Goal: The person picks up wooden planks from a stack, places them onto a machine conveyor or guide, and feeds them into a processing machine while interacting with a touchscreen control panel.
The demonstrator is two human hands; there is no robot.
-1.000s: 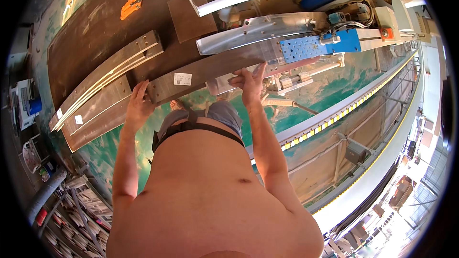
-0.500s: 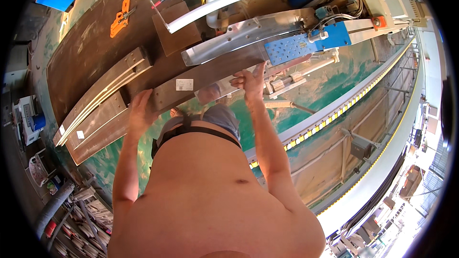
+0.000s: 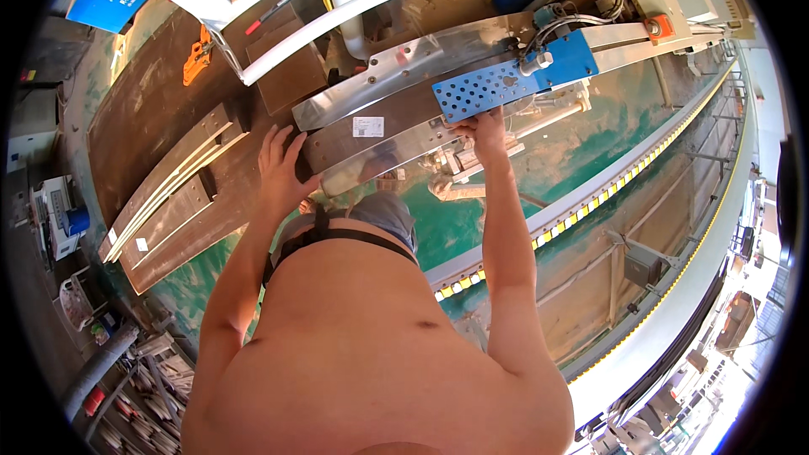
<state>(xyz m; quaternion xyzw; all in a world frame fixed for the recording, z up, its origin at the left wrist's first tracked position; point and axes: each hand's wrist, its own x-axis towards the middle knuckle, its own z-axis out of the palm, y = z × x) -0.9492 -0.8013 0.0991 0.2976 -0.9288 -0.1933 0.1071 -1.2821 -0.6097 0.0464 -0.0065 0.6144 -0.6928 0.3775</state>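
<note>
A brown board (image 3: pixel 337 147) with a white label (image 3: pixel 368 126) lies between a shiny metal guide (image 3: pixel 371 70) and a lower metal strip (image 3: pixel 383 160). Its right part runs beneath a blue perforated plate (image 3: pixel 476 94). At the board's left end, my left hand (image 3: pixel 284 170) spreads its fingers and thumb around the end edge. My right hand (image 3: pixel 484 135) has curled fingers at the board's near edge, just below the blue plate; its fingertips are partly hidden.
Several similar boards (image 3: pixel 173 173) lie stacked on the brown tabletop (image 3: pixel 135 131) at left. An orange tool (image 3: pixel 198 57) and a red marker (image 3: pixel 268 17) lie farther back. A white tubular frame (image 3: pixel 371 13) crosses above. On the right runs a long rail with yellow marks (image 3: pixel 573 217).
The labelled board has slid right, farther under the blue plate. My left hand has moved right with its end, fingers now more spread. My right hand has moved right, its fingers now curled.
</note>
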